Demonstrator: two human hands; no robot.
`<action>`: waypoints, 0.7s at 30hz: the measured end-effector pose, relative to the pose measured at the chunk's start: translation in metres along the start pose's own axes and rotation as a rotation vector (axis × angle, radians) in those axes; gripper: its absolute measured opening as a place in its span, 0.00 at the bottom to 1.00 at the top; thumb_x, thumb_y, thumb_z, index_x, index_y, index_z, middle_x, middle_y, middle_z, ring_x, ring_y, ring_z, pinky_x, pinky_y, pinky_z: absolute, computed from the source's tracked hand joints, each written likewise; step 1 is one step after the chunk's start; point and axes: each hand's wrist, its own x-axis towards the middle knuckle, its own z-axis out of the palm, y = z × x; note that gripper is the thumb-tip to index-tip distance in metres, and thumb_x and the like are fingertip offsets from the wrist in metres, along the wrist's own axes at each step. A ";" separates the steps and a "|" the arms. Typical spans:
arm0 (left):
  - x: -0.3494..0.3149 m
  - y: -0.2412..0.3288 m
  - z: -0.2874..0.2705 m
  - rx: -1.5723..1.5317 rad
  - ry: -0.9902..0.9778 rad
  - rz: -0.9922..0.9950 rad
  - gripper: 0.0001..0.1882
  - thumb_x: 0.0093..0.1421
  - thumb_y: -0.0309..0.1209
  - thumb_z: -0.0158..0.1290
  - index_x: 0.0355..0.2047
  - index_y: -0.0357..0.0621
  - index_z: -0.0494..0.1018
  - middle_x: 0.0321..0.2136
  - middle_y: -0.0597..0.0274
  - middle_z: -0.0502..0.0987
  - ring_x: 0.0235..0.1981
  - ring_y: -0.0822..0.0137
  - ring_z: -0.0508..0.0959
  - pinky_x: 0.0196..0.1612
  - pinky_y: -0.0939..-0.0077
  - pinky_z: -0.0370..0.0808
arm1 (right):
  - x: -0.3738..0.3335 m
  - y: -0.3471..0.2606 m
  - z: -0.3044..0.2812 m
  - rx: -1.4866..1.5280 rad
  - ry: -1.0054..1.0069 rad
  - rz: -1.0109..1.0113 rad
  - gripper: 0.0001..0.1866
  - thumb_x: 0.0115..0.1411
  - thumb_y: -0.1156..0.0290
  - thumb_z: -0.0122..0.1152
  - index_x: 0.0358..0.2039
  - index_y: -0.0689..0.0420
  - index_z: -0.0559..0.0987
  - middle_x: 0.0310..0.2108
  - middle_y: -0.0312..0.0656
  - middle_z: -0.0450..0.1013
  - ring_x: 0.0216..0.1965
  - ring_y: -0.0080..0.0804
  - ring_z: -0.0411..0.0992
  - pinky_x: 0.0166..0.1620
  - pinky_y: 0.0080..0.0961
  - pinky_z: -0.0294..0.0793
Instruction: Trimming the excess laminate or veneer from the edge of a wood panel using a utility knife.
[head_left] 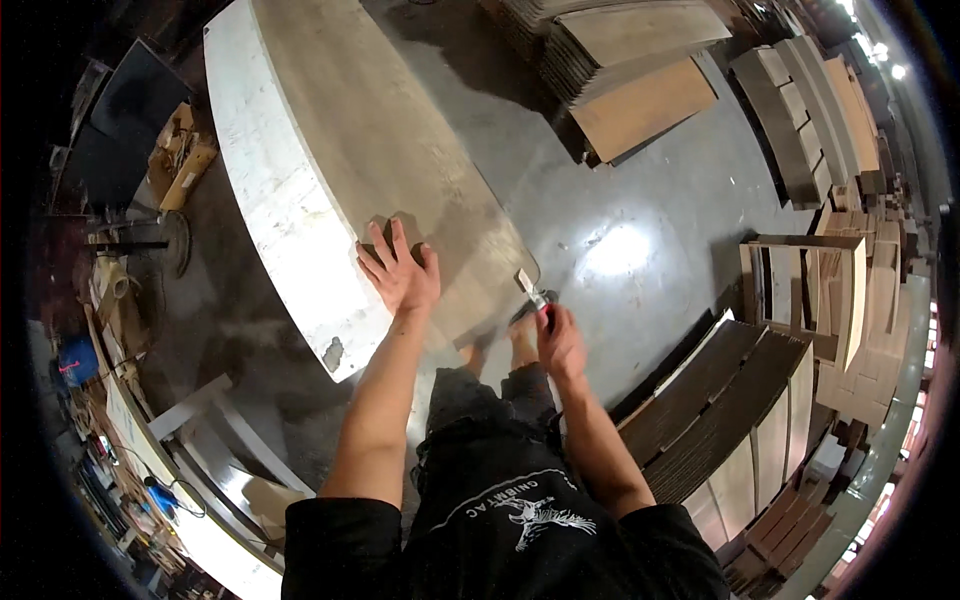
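A long grey-brown wooden board [390, 130] lies on a white worktop [270, 190] in front of me, its near corner overhanging the right side. Flat on the board, close to its left edge, rests my left hand [405, 280] with fingers spread and nothing in them. My right hand [562, 343] is wrapped around the red handle of a scraper [527, 284] with a flat, pale blade. That blade is at the board's near right corner; whether it touches the edge I cannot tell.
Stacks of panels [640, 100] stand on the grey floor at far right. Nearer on the right are a dark stack of boards [715, 400] and a wooden frame [850, 300]. A cardboard box [185, 165] and a bench with tools [160, 497] are on the left.
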 end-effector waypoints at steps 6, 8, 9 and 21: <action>0.003 0.003 -0.003 -0.001 -0.023 0.019 0.38 0.63 0.48 0.51 0.72 0.55 0.57 0.73 0.49 0.51 0.68 0.24 0.51 0.71 0.36 0.53 | 0.016 0.009 -0.004 -0.098 -0.093 -0.078 0.18 0.71 0.51 0.52 0.48 0.50 0.77 0.42 0.48 0.78 0.44 0.57 0.76 0.44 0.47 0.77; 0.003 0.004 -0.003 0.008 -0.031 0.011 0.38 0.63 0.48 0.51 0.72 0.54 0.57 0.73 0.49 0.51 0.68 0.24 0.51 0.71 0.36 0.53 | 0.012 0.001 0.004 -0.114 -0.119 -0.068 0.19 0.72 0.50 0.51 0.49 0.50 0.77 0.44 0.48 0.78 0.45 0.57 0.76 0.44 0.47 0.77; 0.002 0.002 -0.002 0.010 -0.029 0.009 0.38 0.63 0.48 0.51 0.72 0.54 0.57 0.73 0.49 0.51 0.68 0.24 0.51 0.71 0.36 0.53 | 0.007 -0.005 0.004 -0.099 -0.157 -0.073 0.19 0.72 0.50 0.51 0.49 0.50 0.77 0.45 0.48 0.78 0.45 0.57 0.76 0.45 0.47 0.77; 0.005 0.004 -0.009 -0.039 -0.054 0.036 0.39 0.62 0.47 0.52 0.72 0.54 0.57 0.72 0.49 0.51 0.68 0.23 0.50 0.66 0.32 0.61 | 0.045 0.009 -0.019 -0.102 -0.082 -0.170 0.20 0.72 0.49 0.51 0.49 0.52 0.78 0.41 0.46 0.78 0.41 0.56 0.77 0.42 0.46 0.77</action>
